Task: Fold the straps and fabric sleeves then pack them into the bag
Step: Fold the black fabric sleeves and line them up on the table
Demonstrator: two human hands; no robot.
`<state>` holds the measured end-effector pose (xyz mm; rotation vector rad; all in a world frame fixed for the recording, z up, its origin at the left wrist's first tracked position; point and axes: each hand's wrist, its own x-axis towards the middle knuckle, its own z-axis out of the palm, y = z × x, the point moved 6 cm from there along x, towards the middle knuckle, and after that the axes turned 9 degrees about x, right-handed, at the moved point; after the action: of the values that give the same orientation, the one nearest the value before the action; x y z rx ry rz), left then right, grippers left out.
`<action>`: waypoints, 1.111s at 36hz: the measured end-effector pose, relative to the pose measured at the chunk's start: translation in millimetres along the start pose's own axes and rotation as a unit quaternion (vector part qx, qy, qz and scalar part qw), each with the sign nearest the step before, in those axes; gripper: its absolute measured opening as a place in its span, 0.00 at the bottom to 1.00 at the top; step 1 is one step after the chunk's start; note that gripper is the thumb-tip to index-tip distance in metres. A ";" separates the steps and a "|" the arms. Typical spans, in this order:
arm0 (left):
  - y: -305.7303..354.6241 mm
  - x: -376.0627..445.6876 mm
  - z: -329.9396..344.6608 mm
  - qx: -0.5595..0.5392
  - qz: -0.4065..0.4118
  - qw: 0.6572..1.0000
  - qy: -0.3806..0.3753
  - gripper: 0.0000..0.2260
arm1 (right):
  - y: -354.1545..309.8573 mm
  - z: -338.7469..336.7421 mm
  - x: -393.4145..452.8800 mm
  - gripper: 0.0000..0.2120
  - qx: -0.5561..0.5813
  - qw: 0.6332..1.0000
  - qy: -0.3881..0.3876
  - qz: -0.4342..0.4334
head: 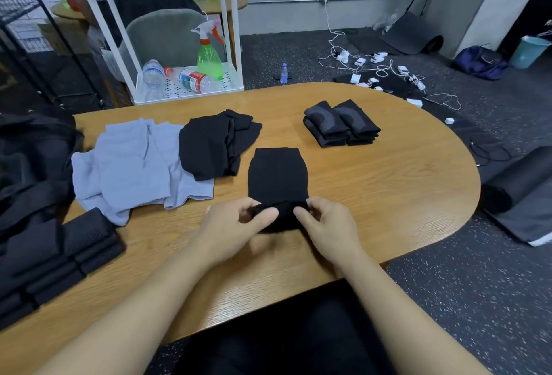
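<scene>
A black fabric sleeve (277, 174) lies flat on the wooden table (388, 183), its near end rolled up. My left hand (236, 225) pinches the left side of that rolled end and my right hand (328, 225) pinches the right side. A loose heap of black sleeves (215, 141) and a pile of pale blue fabric (134, 162) lie to the left. Two stacks of folded dark sleeves (340, 126) sit at the far right of the table. Folded black straps (59, 255) are stacked at the near left. A black bag (33, 159) stands at the left edge.
A white trolley (167, 31) with water bottles and a green spray bottle (209, 55) stands behind the table. Chargers and cables (385, 72) litter the floor at the back right. Rolled dark mats (519, 183) lie on the floor to the right.
</scene>
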<state>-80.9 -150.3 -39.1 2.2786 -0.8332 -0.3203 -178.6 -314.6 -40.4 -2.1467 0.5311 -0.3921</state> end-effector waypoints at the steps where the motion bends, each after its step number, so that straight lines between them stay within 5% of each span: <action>1: -1.0 2.5 0.5 0.018 -0.009 1.000 0.001 0.17 | 0.9 0.8 2.7 0.11 0.000 1.000 0.004 0.010; 4: -4.0 11.4 1.6 0.055 -0.023 0.997 0.042 0.07 | 1.4 2.3 8.0 0.12 -0.005 0.999 0.011 0.037; 17: -2.2 35.8 6.3 0.210 -0.091 0.965 0.128 0.15 | 3.9 2.1 22.6 0.11 -0.099 0.989 0.059 0.091; 27: -3.4 34.3 1.7 0.245 -0.082 0.956 0.142 0.13 | 4.1 0.0 23.0 0.13 -0.159 0.981 0.079 0.082; 33: -7.3 23.2 -4.8 0.170 -0.067 0.966 0.184 0.06 | 9.2 -9.9 20.1 0.06 -0.105 0.984 0.121 0.074; 36: -1.5 16.0 -6.5 0.189 -0.022 0.961 0.201 0.09 | 3.3 -15.6 14.7 0.06 -0.113 0.983 0.141 0.018; 40: 17.5 0.4 8.7 0.201 0.067 0.966 0.149 0.18 | -20.7 -3.4 0.3 0.16 -0.225 0.954 0.099 -0.170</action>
<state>-92.7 -164.9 -33.7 2.5349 -0.9516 0.2754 -175.0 -306.0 -21.7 -2.6693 0.3831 -0.7404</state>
